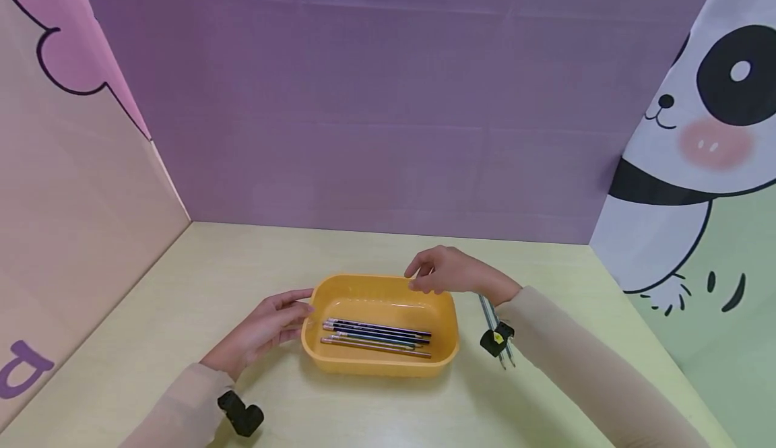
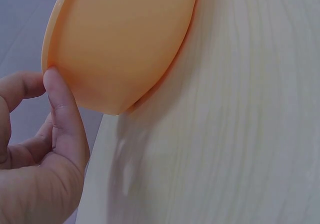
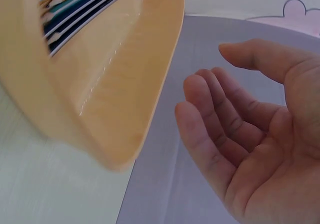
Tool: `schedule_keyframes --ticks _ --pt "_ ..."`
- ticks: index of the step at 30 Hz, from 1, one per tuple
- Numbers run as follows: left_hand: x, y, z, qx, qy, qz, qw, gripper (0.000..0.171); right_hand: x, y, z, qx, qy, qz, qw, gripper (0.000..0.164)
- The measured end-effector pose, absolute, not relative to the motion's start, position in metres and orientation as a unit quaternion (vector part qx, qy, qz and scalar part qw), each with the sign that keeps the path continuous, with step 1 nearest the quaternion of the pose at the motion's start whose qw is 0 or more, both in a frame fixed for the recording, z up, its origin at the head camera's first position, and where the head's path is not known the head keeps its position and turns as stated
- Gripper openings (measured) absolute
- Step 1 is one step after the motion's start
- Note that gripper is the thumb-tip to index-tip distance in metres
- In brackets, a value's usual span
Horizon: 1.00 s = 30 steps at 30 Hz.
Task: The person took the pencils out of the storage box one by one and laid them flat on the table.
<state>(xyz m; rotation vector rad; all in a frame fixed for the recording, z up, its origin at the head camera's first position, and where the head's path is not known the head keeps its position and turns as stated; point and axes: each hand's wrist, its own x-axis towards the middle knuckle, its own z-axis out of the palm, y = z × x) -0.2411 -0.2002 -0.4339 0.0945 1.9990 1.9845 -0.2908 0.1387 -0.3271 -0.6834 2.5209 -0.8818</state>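
Note:
A yellow plastic tray point(image 1: 388, 300) stands on the table with several pencils point(image 1: 376, 339) lying side by side in it. At its left end my left hand point(image 1: 267, 327) pinches the rim between thumb and index finger; the left wrist view shows this thumb point(image 2: 62, 104) against the tray's outer wall point(image 2: 120, 44). My right hand point(image 1: 448, 269) hovers over the far right corner of the tray, fingers loosely bent and holding nothing. In the right wrist view a gap separates that hand point(image 3: 260, 134) from the tray wall point(image 3: 145, 84).
On the table point(image 1: 291, 407), right of the tray, lie pencils point(image 1: 487, 310), partly hidden under my right wrist and its black camera point(image 1: 497, 339). A purple wall point(image 1: 388, 111) closes off the back, with printed panels on both sides.

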Motion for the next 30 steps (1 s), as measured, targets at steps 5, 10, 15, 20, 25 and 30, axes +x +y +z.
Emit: schedule_keyframes --ticks 5,10,15,20,25,30 --pt "-0.241 -0.201 -0.435 0.045 0.697 0.697 0.160 0.061 -0.292 0.123 -0.327 -0.281 0.898 -0.280 0.192 0.023" --pt "-0.241 -0.201 -0.435 0.050 0.695 0.699 0.159 0.060 -0.295 0.110 -0.329 -0.318 0.899 -0.241 0.182 0.024" --pt "-0.241 -0.201 -0.435 0.056 0.694 0.700 0.160 0.061 -0.295 0.099 -0.332 -0.326 0.899 -0.221 0.193 0.026" --pt "-0.240 -0.200 -0.434 0.048 0.696 0.698 0.162 0.061 -0.295 0.090 -0.335 -0.324 0.898 -0.214 0.207 0.027" --pt "-0.239 -0.200 -0.433 0.045 0.699 0.695 0.162 0.060 -0.298 0.081 -0.339 -0.328 0.895 -0.206 0.221 0.027" --pt "-0.240 -0.200 -0.433 0.053 0.697 0.697 0.162 0.061 -0.301 0.072 -0.344 -0.328 0.895 -0.195 0.231 0.027"
